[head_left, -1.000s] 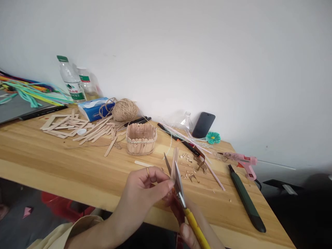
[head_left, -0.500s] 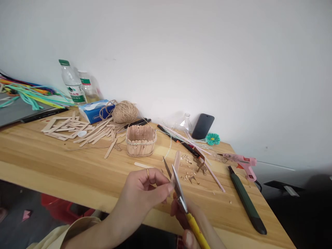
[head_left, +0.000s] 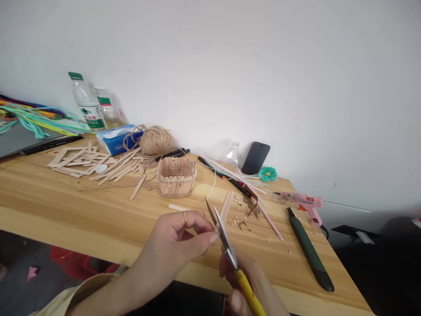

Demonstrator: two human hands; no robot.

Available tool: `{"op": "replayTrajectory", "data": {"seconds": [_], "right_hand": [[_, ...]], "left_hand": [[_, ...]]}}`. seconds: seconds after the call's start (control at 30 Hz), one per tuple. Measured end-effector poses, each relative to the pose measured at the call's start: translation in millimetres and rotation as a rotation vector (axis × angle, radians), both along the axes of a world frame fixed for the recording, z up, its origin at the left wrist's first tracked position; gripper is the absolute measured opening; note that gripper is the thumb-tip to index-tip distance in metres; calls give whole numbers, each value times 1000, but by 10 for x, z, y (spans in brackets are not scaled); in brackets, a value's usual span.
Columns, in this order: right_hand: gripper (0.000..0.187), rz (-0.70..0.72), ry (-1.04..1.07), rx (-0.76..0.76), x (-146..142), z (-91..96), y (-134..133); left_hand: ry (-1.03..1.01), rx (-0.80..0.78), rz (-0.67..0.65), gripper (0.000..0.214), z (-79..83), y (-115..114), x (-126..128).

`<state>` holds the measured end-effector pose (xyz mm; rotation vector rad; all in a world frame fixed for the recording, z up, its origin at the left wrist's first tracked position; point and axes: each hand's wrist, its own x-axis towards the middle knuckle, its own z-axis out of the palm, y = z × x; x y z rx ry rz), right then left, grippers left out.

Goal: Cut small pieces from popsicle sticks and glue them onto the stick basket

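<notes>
Between the thumb and fingers of my left hand (head_left: pixel 184 241) is one end of a wooden craft stick (head_left: pixel 226 205), its other end slanting up and away. My right hand (head_left: pixel 243 281) is wrapped around the yellow handle of a pair of scissors (head_left: pixel 226 245). The blades are slightly apart and point up and to the left, crossing in front of the stick near my left fingertips. Just beyond my hands stands a small basket made of craft sticks (head_left: pixel 176 177), with a sparkly strand around it. Small wood clippings (head_left: pixel 239 221) lie right of the stick.
Loose craft sticks (head_left: pixel 112 169), a twine ball (head_left: pixel 156 140) and a blue tissue pack (head_left: pixel 120 139) are at the left. A phone (head_left: pixel 255 158), teal flower (head_left: pixel 268 174), pink glue gun (head_left: pixel 305 204) and dark green tool (head_left: pixel 309 250) are at the right. Bottles (head_left: pixel 87 105) stand by the wall.
The held stick leans more to the right, away from the scissor tips. The whole view has shifted slightly; both hands keep their grips.
</notes>
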<state>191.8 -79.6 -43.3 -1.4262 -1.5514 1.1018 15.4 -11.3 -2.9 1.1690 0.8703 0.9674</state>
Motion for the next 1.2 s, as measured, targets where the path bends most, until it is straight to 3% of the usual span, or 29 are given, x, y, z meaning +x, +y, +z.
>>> {"op": "replayTrajectory", "data": {"seconds": [0.1, 0.23, 0.4, 0.63, 0.8, 0.9, 1.03, 1.2], "right_hand": [[67, 39, 20, -15, -19, 2, 44], [67, 56, 9, -12, -62, 29, 64], [70, 33, 27, -10, -116, 93, 51], [68, 149, 66, -37, -155, 342, 106], [63, 145, 15, -14, -162, 503, 91], [60, 192, 43, -22, -147, 443, 115], [73, 250, 162, 9, -102, 163, 146], [71, 95, 140, -13, -48, -65, 53]], "left_hand": [[-21, 57, -12, 8, -14, -11, 32], [-21, 164, 64, 13, -30, -49, 81], [-97, 253, -14, 20, -41, -94, 96], [-38, 156, -1, 22, -20, -110, 88], [-25, 135, 7, 22, -2, -118, 97], [-30, 125, -3, 23, 0, -117, 94], [-29, 118, -6, 24, -8, -111, 86], [-39, 101, -30, 22, 4, -109, 78]]}}
